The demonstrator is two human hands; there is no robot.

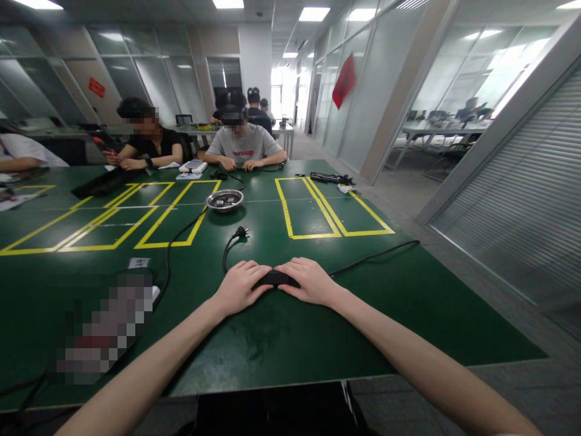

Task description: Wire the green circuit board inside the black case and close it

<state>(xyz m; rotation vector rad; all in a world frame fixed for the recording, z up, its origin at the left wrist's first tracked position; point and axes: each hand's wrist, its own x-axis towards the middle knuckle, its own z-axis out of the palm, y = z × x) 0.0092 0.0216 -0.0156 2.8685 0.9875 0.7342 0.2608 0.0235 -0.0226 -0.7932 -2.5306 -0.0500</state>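
Note:
Both my hands grip a black power adapter [275,278] just above the green tabletop, one at each end. My left hand [245,283] wraps its left end, thumb below and fingers on top. Opposite it, my right hand [305,280] closes round the right end in the same way. Much of the adapter is hidden under the fingers. From the left hand a short black cord curves up to a plug [241,232] lying on the table. A thinner black cable [374,257] runs out from beside my right hand toward the table's right edge.
A metal bowl [224,201] holding small metal parts stands further off. Yellow tape rectangles [315,237] mark the green table [272,351]. At left lies a blurred-out object [106,327] by a black cable. A person in a grey shirt [245,145] sits opposite; black gear [332,178] lies far right.

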